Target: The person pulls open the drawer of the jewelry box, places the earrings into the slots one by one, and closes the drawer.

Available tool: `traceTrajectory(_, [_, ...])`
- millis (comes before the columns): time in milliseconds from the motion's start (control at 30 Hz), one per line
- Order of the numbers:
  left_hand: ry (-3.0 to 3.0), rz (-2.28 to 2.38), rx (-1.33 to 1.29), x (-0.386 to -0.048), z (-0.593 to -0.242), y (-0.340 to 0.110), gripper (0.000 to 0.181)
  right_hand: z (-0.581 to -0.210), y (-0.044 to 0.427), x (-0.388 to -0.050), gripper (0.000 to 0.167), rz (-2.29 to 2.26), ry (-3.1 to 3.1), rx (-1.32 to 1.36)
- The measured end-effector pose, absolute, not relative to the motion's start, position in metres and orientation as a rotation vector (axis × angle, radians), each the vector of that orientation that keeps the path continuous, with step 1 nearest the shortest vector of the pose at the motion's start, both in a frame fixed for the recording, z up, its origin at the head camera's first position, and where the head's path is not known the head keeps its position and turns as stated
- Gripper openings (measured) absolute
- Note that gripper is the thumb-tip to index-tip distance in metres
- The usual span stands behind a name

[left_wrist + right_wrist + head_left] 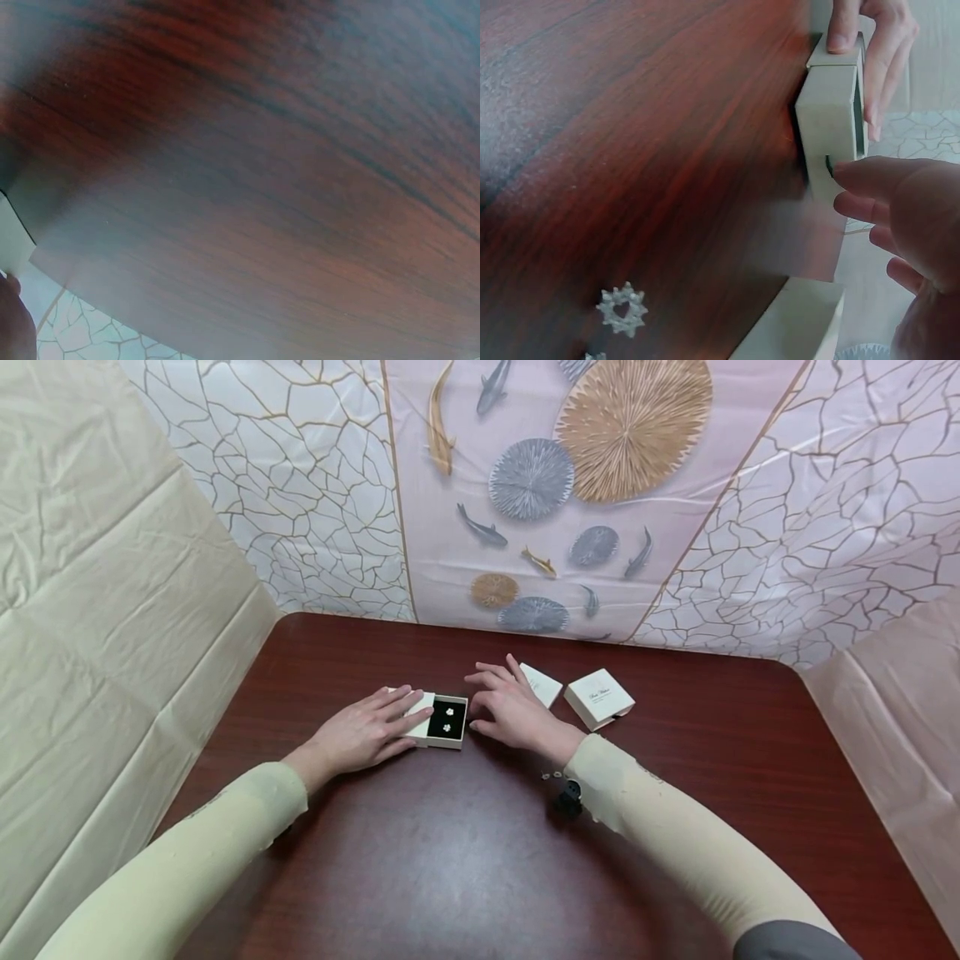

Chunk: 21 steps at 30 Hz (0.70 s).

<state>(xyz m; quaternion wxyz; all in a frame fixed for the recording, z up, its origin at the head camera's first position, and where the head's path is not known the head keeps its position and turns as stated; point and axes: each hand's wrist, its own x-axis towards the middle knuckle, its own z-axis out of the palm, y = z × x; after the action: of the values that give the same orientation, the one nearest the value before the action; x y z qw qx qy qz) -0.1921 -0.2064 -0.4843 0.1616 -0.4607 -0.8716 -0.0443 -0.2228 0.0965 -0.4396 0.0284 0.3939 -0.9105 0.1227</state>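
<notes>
A small cream jewelry box lies with its black-lined drawer partly out of the sleeve. A pair of pale flower-shaped earrings sits on the black lining. My left hand holds the sleeve, fingers across its top and the thumb on the near side, as the right wrist view shows. At the drawer's right end, my right hand has its thumb and index finger at a short dark ribbon pull and appears to pinch it; the ribbon's end is hidden by the thumb. Its other fingers are spread.
Behind the right hand lies a cream box, partly covered; another cream box with print stands to its right. Small sparkling earrings lie on the dark wood table near the right wrist. Patterned cloth hangs behind.
</notes>
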Motion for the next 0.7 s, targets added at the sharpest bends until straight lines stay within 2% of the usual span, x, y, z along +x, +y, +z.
traceTrajectory(700, [-2.493, -0.115, -1.309, -0.193, -0.485, -0.207, 0.057, -0.451, 0.085, -0.226, 0.015, 0.383, -2.808, 1.233])
